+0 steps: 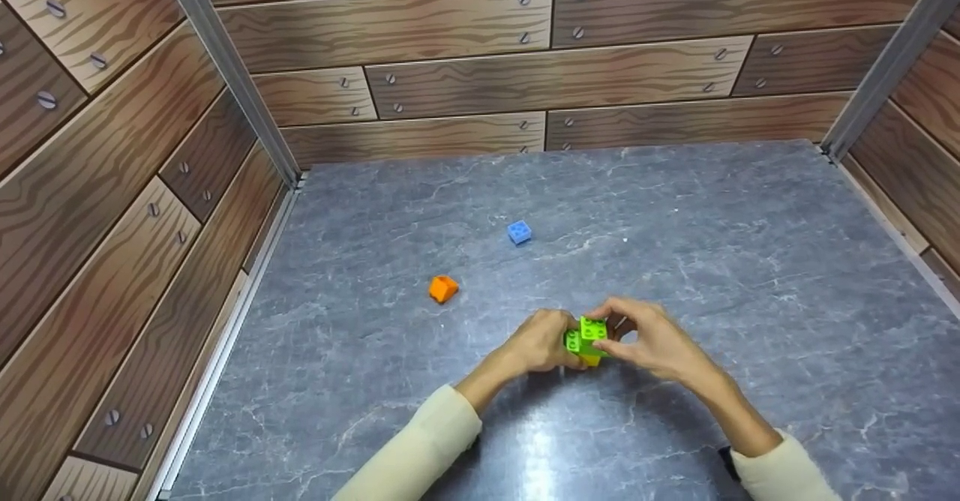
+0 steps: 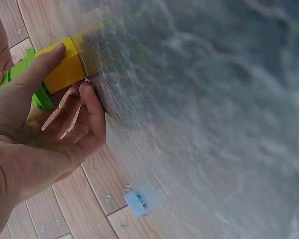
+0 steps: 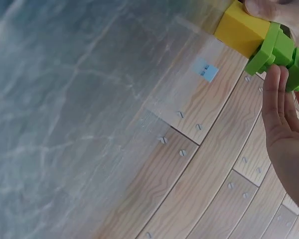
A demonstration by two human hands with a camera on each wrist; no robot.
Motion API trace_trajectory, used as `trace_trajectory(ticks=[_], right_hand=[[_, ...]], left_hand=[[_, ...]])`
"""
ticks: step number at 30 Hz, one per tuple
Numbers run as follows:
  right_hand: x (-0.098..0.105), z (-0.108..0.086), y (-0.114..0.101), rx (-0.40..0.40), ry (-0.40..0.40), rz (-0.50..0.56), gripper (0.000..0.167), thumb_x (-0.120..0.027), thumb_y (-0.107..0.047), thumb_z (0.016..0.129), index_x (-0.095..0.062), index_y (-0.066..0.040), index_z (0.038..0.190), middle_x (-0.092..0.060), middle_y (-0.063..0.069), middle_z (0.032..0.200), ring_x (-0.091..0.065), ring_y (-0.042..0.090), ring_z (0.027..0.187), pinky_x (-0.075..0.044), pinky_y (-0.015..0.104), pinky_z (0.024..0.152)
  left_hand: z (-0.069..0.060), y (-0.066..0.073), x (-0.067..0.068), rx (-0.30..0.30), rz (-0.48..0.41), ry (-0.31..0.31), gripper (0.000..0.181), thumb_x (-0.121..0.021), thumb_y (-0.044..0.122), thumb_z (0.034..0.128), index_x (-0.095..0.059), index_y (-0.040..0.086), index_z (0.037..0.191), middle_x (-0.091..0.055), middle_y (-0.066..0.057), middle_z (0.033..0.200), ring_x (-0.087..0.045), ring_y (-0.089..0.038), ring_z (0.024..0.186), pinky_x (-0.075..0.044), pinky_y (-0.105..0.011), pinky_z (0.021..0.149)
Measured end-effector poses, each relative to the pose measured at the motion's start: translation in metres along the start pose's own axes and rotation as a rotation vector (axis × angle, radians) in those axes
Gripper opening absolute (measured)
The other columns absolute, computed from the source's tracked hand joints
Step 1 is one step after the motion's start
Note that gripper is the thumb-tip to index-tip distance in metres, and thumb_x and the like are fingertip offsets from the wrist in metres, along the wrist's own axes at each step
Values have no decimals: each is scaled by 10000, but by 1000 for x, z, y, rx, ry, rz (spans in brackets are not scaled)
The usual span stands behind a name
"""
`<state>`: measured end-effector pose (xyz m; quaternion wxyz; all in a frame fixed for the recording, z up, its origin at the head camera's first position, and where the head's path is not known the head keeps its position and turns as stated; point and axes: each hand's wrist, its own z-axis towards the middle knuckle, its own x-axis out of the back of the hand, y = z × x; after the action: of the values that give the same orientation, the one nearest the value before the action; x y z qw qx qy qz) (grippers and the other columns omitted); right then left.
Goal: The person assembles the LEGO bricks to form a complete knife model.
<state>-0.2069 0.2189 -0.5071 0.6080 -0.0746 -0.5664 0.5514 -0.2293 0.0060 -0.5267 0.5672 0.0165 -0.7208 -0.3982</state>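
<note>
A small stack of toy building bricks stands on the table in front of me. At its base is a yellow block (image 2: pixel 68 69), with a thin green plate (image 3: pixel 263 52) above it. On the plate sit green bricks, the topmost green brick (image 1: pixel 593 328) with its studs facing up. My left hand (image 1: pixel 541 342) grips the yellow block from the left side, its thumb laid across the block. My right hand (image 1: pixel 654 338) pinches the topmost green brick between thumb and fingers. The fingers hide parts of the stack.
A blue brick (image 1: pixel 519 232) lies farther back on the grey marbled tabletop (image 1: pixel 750 261). An orange sloped brick (image 1: pixel 442 289) is to the left of the hands. Wood-patterned walls (image 1: pixel 465 28) enclose the table at the back and both sides.
</note>
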Motion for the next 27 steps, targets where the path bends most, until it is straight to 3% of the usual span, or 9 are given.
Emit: trace_trajectory(ticks=[8,14,19,27], right_hand=[[-5,-2,0,96,44,10,304,-832,18,838,-700,-56,1102,-728,66,974,-682,164,786,-606,337,713],[-9,-4,0,57,62,7,324,-845,15,820,-707,-50,1106,-726,72,964,-668,148,781,-599,336,718],[-9,-4,-1,7,61,12,315,-844,0,823,-709,-58,1102,-726,71,980,-656,148,792,-600,339,715],[-8,-5,-2,-6,63,-20,300,-833,-23,846,-711,-62,1117,-729,47,972,-653,126,779,-604,350,725]], left_hand=[[0,-1,1,-13,1,-3,265,-947,210,765,-757,81,897,-677,42,849,-529,-38,685,-458,-165,643],[0,-2,3,-43,21,3,261,-945,222,762,-745,90,865,-650,48,836,-517,-47,692,-450,-166,643],[1,-2,2,-36,28,3,261,-943,224,763,-759,90,892,-665,39,845,-530,-52,696,-461,-172,652],[2,0,2,-29,43,0,278,-948,221,758,-771,83,922,-699,24,864,-547,-55,694,-472,-172,658]])
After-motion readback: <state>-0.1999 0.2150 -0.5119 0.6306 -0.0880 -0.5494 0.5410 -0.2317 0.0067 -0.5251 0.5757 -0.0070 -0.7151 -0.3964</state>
